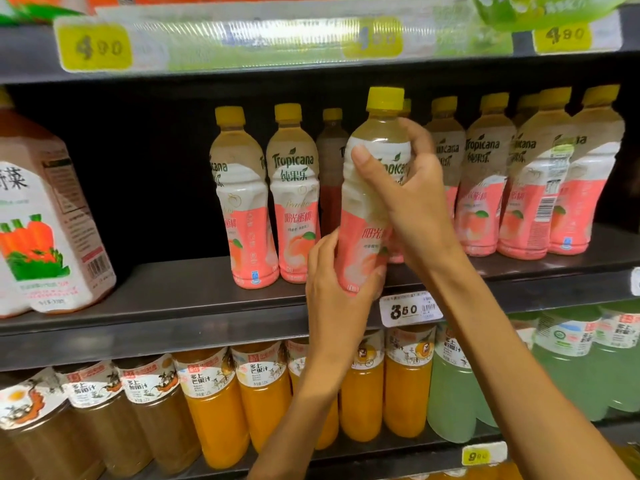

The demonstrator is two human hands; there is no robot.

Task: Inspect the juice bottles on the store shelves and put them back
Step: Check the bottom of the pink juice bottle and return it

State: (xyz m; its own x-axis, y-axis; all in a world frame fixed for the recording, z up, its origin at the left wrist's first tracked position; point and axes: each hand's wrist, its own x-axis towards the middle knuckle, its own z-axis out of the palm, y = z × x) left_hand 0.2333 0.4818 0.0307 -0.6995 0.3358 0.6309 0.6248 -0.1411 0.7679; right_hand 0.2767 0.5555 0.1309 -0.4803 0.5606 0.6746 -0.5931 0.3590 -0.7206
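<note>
Peach juice bottle (367, 209) held upright in both hands, in front of the middle shelf (173, 306).
Right hand (412, 202) wraps the bottle's upper body, left hand (332, 289) curls round its base; both grips close on it. Long axis vertical, bottle just off the shelf edge, open gap behind it in the row. Two same bottles stand left of it, about five right, more behind.
</note>
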